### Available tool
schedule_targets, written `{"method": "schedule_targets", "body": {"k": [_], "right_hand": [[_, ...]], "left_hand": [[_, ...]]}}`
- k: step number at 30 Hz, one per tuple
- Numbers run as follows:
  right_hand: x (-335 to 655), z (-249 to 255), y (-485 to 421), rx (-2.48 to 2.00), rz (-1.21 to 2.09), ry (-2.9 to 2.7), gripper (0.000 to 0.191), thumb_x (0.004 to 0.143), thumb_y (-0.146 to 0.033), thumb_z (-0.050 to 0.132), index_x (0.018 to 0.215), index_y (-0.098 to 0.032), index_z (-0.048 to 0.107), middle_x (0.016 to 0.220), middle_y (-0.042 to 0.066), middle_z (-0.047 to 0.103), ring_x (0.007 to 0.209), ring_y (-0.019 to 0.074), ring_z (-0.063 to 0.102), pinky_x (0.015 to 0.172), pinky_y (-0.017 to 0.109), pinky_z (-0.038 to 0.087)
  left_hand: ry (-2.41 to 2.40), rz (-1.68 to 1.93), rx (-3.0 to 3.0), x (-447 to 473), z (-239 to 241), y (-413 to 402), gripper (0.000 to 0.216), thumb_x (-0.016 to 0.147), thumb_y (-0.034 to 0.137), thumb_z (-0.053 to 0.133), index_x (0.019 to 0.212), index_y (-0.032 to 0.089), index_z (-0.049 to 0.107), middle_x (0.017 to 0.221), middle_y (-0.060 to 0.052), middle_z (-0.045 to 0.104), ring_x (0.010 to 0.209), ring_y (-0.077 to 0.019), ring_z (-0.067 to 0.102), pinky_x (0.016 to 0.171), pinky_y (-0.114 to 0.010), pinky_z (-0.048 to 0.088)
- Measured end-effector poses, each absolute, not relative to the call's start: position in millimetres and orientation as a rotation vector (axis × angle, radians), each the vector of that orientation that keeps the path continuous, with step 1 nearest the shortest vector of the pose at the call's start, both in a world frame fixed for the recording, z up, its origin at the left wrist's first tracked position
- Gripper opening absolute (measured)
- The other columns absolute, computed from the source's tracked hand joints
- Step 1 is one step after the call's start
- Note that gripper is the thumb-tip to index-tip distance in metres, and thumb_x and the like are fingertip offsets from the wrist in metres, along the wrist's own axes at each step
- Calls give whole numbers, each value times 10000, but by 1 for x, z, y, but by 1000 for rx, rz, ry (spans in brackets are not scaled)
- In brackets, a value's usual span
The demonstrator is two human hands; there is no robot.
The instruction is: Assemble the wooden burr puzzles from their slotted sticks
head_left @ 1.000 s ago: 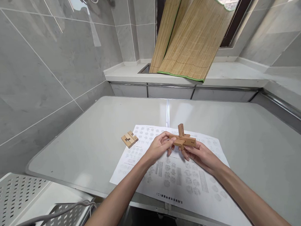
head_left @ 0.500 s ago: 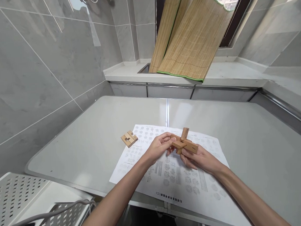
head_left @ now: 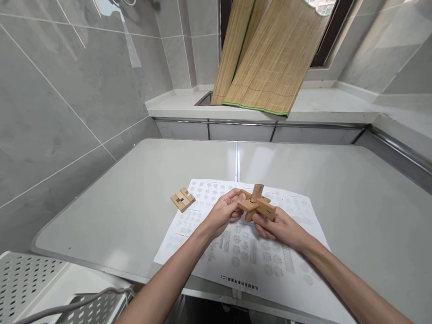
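Observation:
A wooden interlocking puzzle (head_left: 257,204) of crossed bars is held just above the printed sheet (head_left: 240,255). My left hand (head_left: 225,210) pinches its left side, thumb on top. From the lower right, my right hand (head_left: 275,228) grips the end of another bar, with its fingers partly hidden underneath. One bar of the puzzle points up and away from me. Several notched wooden pieces (head_left: 183,199) lie side by side on the table at the sheet's upper left corner.
The pale table (head_left: 132,198) has a seam down its middle. White perforated racks (head_left: 25,282) with a grey cable (head_left: 65,309) stand at the lower left. Behind the table is a ledge (head_left: 323,101), with a bamboo mat (head_left: 265,56) hanging over it.
The wooden puzzle has turned a little in my hands, so its upright bar and right-hand bar show at another angle. Both hands still hold it. The whole view has shifted slightly.

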State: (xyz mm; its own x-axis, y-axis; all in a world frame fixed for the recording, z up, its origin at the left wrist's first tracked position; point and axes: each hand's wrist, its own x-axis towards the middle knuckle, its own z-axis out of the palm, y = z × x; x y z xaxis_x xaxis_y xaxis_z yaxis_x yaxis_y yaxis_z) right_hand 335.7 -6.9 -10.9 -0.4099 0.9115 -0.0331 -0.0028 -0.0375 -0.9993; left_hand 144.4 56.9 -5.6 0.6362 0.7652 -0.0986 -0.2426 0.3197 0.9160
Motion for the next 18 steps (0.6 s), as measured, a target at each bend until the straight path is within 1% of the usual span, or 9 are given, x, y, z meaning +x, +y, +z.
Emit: {"method": "schedule_targets", "body": {"k": [2,4,7,10,12,15,18], "right_hand": [[336,-13,-7,-951,1574,-1455,534,993,-610,619,651,-200,616,536,-22,502,494,108,409,536,269,351],[336,-14,-7,-894,1592,-1392,468,1003,-572,630,731,-192,667,583,-17,524,510,108,425,547,270,361],[338,-14,-5,-841,1613,-1202,370,941,-539,731,837,-184,716,664,-3,581,486,93,399,518,275,347],[343,-13,-1,-826,1599,-955,319,879,-488,809,835,-186,717,715,4,605,483,80,387,470,262,321],[347,-14,3,-812,1557,-787,270,867,-437,830,837,-196,711,733,-7,591,503,75,385,453,242,330],[353,-19,9,-790,1508,-582,211,858,-374,848,899,-221,709,759,-28,568,517,69,375,438,207,380],[359,-27,15,-751,1489,-450,220,841,-314,870,929,-213,696,761,-39,542,524,58,396,428,165,417]], "left_hand": [[576,735,1023,145,-8,58,436,857,559,796,970,180,611,648,74,486,490,-41,318,483,-218,203],[559,746,1019,146,-10,59,428,868,541,795,998,168,632,691,54,526,506,-42,360,488,-216,247],[545,756,1031,146,-11,60,450,887,532,780,1103,154,665,797,8,602,528,-49,419,481,-222,292],[558,771,1022,145,-11,60,537,908,526,760,1295,174,638,907,-30,650,559,-63,463,478,-228,325],[569,779,1010,144,-11,60,583,915,517,757,1365,180,605,950,-47,660,574,-67,471,480,-228,339],[568,776,1014,143,-11,60,571,919,510,756,1346,161,612,951,-54,649,587,-69,472,486,-227,354],[563,765,1033,143,-10,60,542,929,508,746,1319,153,624,945,-50,633,599,-72,471,493,-226,370]]}}
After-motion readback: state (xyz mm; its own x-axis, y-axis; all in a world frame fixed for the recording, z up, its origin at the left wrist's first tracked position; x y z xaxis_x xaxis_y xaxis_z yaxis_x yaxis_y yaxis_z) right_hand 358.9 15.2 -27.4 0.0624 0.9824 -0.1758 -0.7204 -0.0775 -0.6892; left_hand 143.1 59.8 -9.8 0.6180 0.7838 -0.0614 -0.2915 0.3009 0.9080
